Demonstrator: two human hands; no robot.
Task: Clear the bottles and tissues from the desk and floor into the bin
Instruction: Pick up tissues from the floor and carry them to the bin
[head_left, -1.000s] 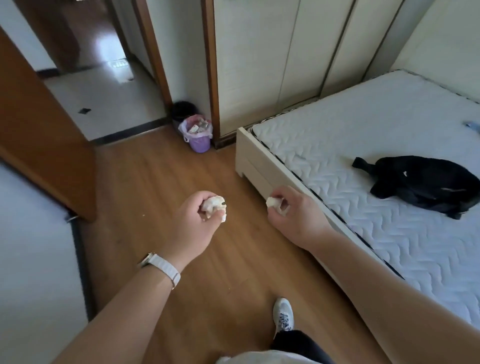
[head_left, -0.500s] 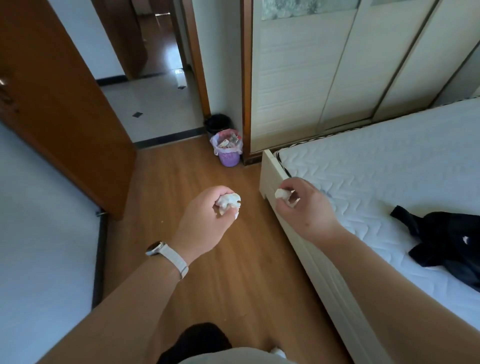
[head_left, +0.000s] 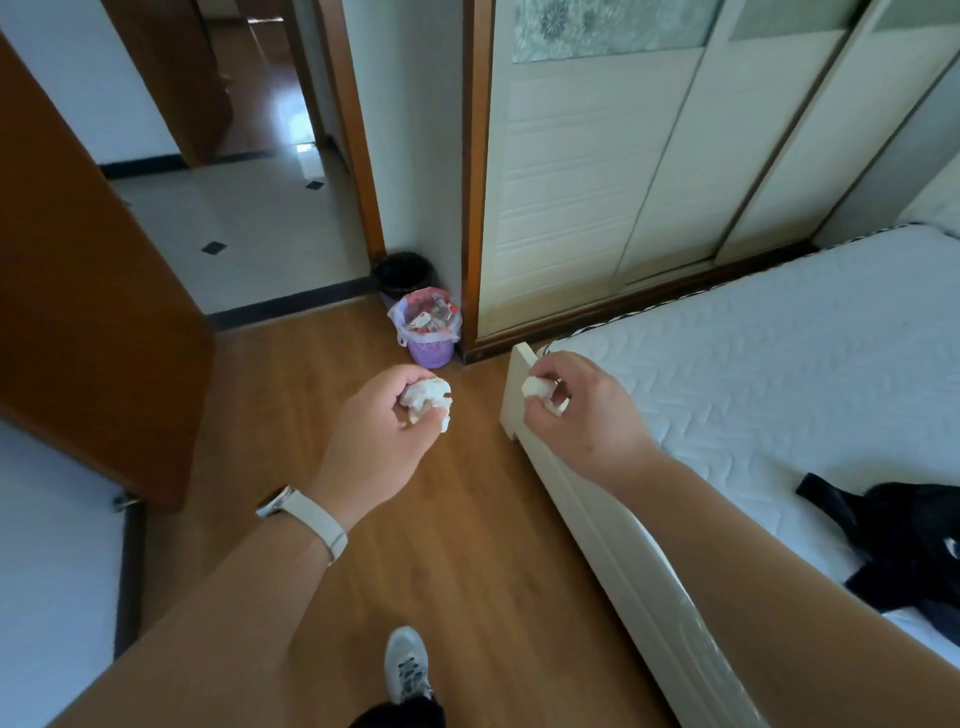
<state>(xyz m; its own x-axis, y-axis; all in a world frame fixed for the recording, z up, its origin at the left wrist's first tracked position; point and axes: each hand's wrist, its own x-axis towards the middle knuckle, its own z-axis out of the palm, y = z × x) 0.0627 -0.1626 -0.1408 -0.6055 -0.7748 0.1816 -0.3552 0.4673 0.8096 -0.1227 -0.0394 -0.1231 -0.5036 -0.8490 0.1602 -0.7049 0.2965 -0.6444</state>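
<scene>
**Step in hand (judged):** carry both tissues to the bin and drop them in.

**Location:** The purple bin (head_left: 430, 353), w/ clear liner, stands on the wood floor against the wardrobe frame (head_left: 470, 208). It already holds rubbish close to the rim. A black bin (head_left: 404, 273) sits just behind it. The L hand (head_left: 379, 421) is on the near side of the purple bin, roughly in line w/ it. The R hand (head_left: 582, 415) is on the near side and off to its right, over the bed corner (head_left: 517, 400). Neither hand is over the bin mouth yet.

**Recommendations:**
- Close in until the hands are directly above the mouth before letting go. The wads are light, so a toss from here would prob. miss or bounce off the fill.
- Release low, one hand at a time, as the mouth looks narrow for two fists.
- Skirt the bed corner on approach.

**Pose:** Both arms are extended fwd, w/ the hands about level and apart, not touching.
- L hand: fingers are curled round the large tissue wad (head_left: 426, 395), which shows past the thumb.
- R hand: back of hand up, fingertips pinching the small tissue wad (head_left: 537, 387).
</scene>
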